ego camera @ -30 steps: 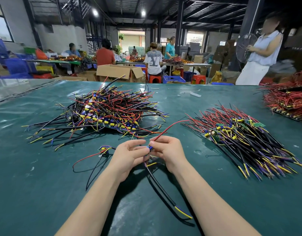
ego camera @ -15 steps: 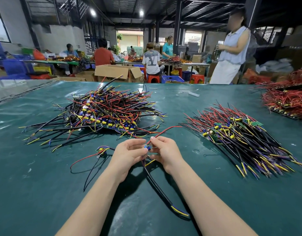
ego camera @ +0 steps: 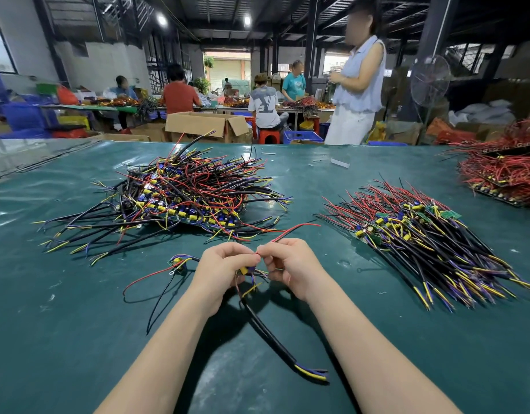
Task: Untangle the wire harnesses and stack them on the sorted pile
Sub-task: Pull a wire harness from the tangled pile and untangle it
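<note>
On my feed both forearms come in from the bottom edge and meet over the middle of the green counter (ego camera: 78, 324). The left grip (ego camera: 225, 270) is curled with its knuckles up, closed around the head of one wire harness (ego camera: 263, 330), whose small yellow part shows just under the fingers. The right grip (ego camera: 290, 267) mirrors it, fingers curled, thumb and forefinger pinching the harness's red lead (ego camera: 299, 228). The two sets of fingertips are touching. From that meeting point the red lead arcs up and to the right, while the black sheathed cable drops between my wrists and lies on the counter, its yellow and blue ends pointing right. Far left of the grips sits the tangled pile (ego camera: 186, 198); just left of the left grip a loose harness (ego camera: 177, 261) lies on the counter. Right of the grips, well apart, is the sorted pile (ego camera: 421, 243), its wires lying roughly parallel, and beyond it, at the frame edge, a red pile (ego camera: 502, 174). Compared with half a second ago, the fingertips have moved from a blue part onto the red lead and the harness head now hangs lower under the left grip; the cable tail lies much where it did. Behind the counter, the standing person (ego camera: 359, 85) has walked further left.
</note>
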`<action>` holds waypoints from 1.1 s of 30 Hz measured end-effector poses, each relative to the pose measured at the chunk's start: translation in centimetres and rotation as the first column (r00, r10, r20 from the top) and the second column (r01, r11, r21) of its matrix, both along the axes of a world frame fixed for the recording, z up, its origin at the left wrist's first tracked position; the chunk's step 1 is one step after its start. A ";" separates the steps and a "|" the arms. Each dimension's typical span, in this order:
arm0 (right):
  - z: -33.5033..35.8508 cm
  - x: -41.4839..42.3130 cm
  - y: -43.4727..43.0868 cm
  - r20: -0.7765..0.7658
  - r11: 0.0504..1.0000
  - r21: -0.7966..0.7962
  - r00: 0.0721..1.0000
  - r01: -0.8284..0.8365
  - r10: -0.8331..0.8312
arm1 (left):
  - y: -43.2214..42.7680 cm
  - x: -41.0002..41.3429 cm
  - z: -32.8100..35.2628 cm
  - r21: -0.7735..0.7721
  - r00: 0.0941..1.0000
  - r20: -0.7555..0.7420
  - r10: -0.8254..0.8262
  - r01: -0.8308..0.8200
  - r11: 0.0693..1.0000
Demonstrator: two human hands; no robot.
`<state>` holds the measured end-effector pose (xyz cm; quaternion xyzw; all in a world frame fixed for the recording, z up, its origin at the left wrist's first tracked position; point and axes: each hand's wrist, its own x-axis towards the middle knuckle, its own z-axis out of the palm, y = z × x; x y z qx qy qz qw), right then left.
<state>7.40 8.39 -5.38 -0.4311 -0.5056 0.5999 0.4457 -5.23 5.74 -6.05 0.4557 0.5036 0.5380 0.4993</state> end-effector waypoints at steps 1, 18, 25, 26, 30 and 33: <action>0.0 0.2 0.1 -0.010 1.000 -0.010 1.000 -0.030 0.030 | 0.0 -0.2 0.1 -0.013 0.998 0.039 -0.042 0.042 0.999; -0.5 -0.6 -0.3 -0.147 0.987 -0.099 0.983 -0.124 0.109 | 0.4 -1.8 0.1 0.004 0.998 0.059 -0.001 0.000 1.000; 0.0 -0.1 -0.6 -0.121 0.973 -0.138 0.978 -0.183 0.167 | 0.2 -2.3 0.4 -0.039 0.993 0.003 -0.118 0.118 0.992; -0.1 -0.2 -0.6 -0.077 0.981 -0.116 0.986 -0.154 0.146 | 0.1 -2.1 0.4 -0.049 0.989 -0.074 -0.127 0.123 0.991; -0.2 -0.4 -0.5 -0.009 0.996 -0.055 0.998 -0.068 0.067 | 0.2 -1.7 0.4 -0.065 0.970 -0.197 -0.143 0.132 0.989; -0.3 -0.5 -0.5 0.007 0.998 -0.047 0.999 -0.050 0.051 | 0.2 -2.2 0.3 -0.039 0.958 -0.248 -0.142 0.136 0.990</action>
